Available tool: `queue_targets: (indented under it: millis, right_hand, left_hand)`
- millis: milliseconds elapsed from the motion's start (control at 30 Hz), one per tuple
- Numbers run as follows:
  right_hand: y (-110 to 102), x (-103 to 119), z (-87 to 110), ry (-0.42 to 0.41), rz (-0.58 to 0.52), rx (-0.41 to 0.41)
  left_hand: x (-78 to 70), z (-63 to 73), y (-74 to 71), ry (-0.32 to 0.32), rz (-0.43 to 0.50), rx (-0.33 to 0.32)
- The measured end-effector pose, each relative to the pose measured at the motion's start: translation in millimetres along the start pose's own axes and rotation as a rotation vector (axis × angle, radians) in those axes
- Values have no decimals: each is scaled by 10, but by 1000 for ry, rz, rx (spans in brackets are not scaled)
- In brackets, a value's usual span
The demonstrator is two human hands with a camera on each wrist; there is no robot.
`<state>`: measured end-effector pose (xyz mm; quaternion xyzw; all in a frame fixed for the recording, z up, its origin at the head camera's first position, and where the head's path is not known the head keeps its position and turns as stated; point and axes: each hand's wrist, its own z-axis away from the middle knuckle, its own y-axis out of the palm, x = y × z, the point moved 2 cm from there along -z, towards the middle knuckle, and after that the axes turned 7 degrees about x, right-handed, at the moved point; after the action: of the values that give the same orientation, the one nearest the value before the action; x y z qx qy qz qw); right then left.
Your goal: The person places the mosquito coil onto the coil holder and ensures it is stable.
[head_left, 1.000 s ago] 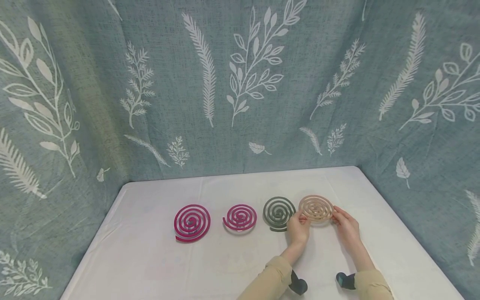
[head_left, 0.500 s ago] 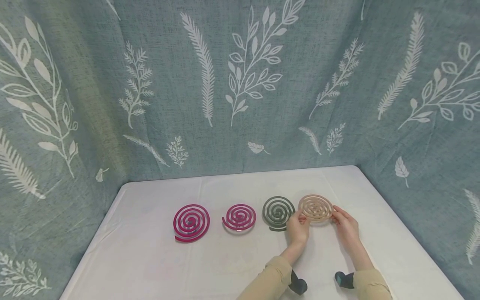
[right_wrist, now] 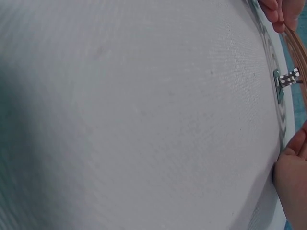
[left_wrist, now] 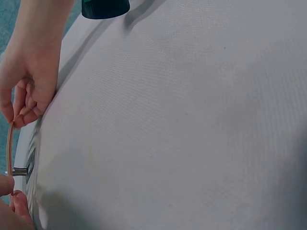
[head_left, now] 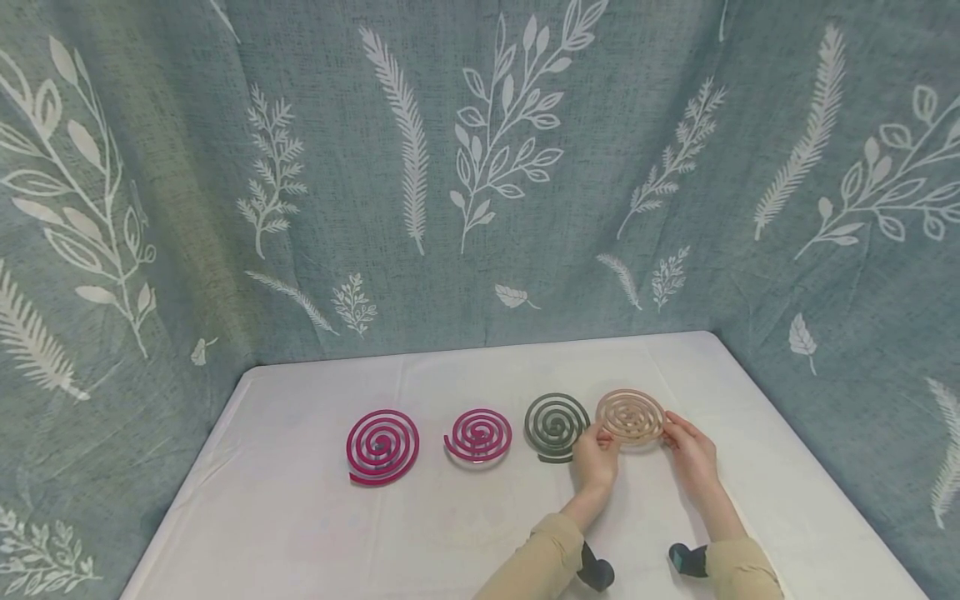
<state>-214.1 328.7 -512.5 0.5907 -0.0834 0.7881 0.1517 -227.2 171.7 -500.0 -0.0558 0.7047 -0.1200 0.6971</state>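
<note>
A tan mosquito coil (head_left: 631, 418) is raised level above the table's right part. My left hand (head_left: 596, 461) pinches its near left edge, while the fingers of my right hand (head_left: 693, 454) pinch the right edge. Edge-on in the left wrist view, the coil (left_wrist: 9, 148) sits at the top of a small metal stand (left_wrist: 20, 171). The same stand (right_wrist: 288, 78) appears under the coil (right_wrist: 297, 50) in the right wrist view. Just left of my left hand is a dark green mosquito coil (head_left: 557, 426), its lower right edge partly hidden by that hand.
Two magenta coils, a larger one (head_left: 383, 447) and a smaller one (head_left: 480, 435), stand further left in the same row. All are on a white-covered table (head_left: 420, 542). A blue-green leaf-patterned curtain (head_left: 450, 292) encloses the back and sides.
</note>
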Motion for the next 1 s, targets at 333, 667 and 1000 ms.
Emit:
queue_targets:
  millis: [333, 667, 1000]
  right_hand:
    - [-6, 6, -7, -2, -19, -11]
    - [26, 25, -15, -13, 30, -29]
    - [33, 21, -22, -17, 39, -51]
  left_hand:
    - [0, -21, 13, -11, 5, 6]
    - [8, -34, 15, 8, 2, -11]
    - [18, -45, 21, 3, 5, -5]
